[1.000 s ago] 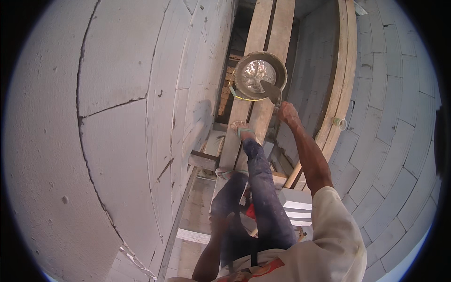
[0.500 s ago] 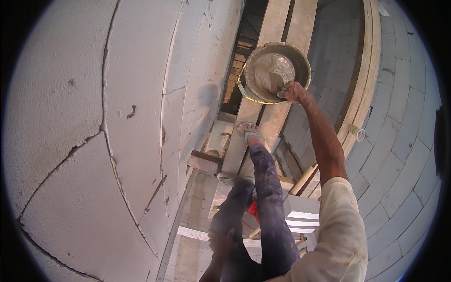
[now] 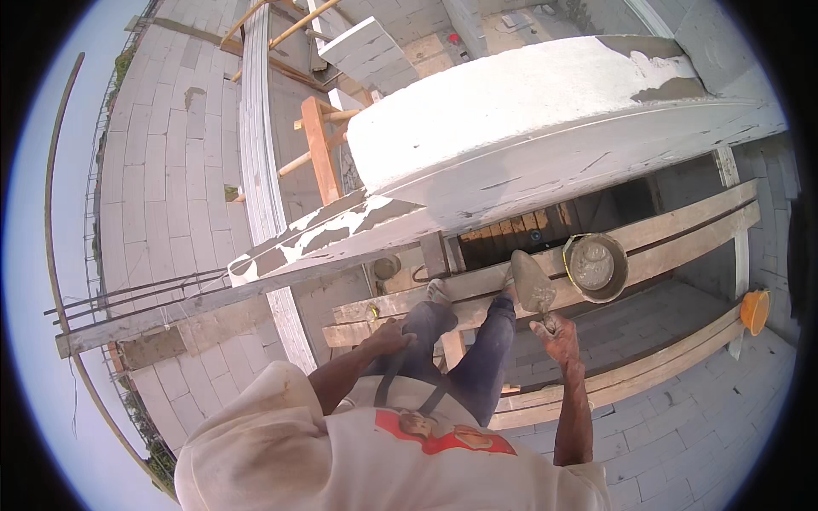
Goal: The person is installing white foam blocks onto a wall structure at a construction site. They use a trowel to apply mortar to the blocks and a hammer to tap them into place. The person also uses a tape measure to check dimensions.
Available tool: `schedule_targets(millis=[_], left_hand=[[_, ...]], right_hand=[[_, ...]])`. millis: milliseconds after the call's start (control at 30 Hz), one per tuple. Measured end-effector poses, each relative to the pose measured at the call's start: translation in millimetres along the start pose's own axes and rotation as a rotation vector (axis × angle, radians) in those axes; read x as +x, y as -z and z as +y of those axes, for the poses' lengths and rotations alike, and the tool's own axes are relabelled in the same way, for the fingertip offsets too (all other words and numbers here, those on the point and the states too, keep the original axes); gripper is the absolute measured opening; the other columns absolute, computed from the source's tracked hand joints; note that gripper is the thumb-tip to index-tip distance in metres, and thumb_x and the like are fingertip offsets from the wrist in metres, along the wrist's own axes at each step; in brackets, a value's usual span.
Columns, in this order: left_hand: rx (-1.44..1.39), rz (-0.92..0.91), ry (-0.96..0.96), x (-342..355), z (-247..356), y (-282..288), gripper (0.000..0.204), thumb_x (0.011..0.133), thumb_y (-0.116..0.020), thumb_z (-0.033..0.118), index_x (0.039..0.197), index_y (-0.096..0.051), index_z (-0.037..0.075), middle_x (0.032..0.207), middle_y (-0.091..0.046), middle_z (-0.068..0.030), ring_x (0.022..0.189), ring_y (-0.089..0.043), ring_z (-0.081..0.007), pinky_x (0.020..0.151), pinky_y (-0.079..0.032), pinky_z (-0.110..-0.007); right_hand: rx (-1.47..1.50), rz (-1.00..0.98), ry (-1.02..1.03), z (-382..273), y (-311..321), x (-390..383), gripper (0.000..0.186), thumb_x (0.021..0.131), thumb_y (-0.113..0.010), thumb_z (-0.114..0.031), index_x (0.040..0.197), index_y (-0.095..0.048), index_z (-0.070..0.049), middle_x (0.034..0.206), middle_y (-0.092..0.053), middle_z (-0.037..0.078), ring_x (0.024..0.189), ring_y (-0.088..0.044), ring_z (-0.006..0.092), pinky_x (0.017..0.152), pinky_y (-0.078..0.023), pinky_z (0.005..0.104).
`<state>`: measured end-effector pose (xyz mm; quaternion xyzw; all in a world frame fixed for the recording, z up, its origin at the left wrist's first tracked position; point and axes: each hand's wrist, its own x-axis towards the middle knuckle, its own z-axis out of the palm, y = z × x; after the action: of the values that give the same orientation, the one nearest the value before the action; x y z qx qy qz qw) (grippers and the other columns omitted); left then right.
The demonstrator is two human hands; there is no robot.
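Note:
My right hand (image 3: 558,337) is closed round the handle of a mortar-smeared trowel (image 3: 532,283), its broad blade angled up and away from me. Close to the right of the blade, a round bucket (image 3: 625,277) with grey mortar (image 3: 591,262) inside stands on the wooden planks. A yellowish handle runs along the bucket's rim. My left hand (image 3: 388,337) rests by my left thigh, its fingers loosely bent and holding nothing visible.
Ahead runs a pale block wall (image 3: 511,128) with white mortar and grey patches on top. I stand on scaffold planks (image 3: 673,243) with gaps beside them. Another timber beam (image 3: 648,362) lies nearer, an orange bucket (image 3: 754,312) at its right end. Wooden props (image 3: 320,152) rise beyond the wall.
My right hand and the trowel have come out of the bucket to its left side. The view has swung round, bringing the wall's top and the sky into sight.

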<state>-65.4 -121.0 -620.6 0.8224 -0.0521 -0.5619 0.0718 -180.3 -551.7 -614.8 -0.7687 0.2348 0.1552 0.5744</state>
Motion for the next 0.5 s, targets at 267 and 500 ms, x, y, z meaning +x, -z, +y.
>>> schedule_targets(millis=[267, 500], left_hand=[[-0.569, 0.257, 0.053, -55, -75, -14, 0.064, 0.088, -0.062, 0.046, 0.129, -0.060, -0.003, 0.126, -0.064, -0.0272, 0.123, -0.059, -0.0391, 0.105, -0.045, -0.042], [-0.764, 0.514, 0.186, -81, -152, -82, 0.053, 0.087, -0.061, 0.039, 0.123, -0.066, 0.000, 0.121, -0.067, -0.0248, 0.116, -0.063, -0.0388, 0.098, -0.048, -0.045]], right_hand=[[-0.195, -0.414, 0.461, -246, -116, -3, 0.038, 0.093, -0.070, -0.033, 0.089, -0.059, 0.003, 0.065, -0.055, 0.015, 0.059, -0.049, 0.0276, 0.061, -0.044, 0.0407], [-0.641, -0.487, 0.911, -389, -263, 55, 0.034, 0.091, -0.062, -0.024, 0.105, -0.061, 0.006, 0.091, -0.066, 0.032, 0.096, -0.064, 0.0493, 0.086, -0.049, 0.0542]])
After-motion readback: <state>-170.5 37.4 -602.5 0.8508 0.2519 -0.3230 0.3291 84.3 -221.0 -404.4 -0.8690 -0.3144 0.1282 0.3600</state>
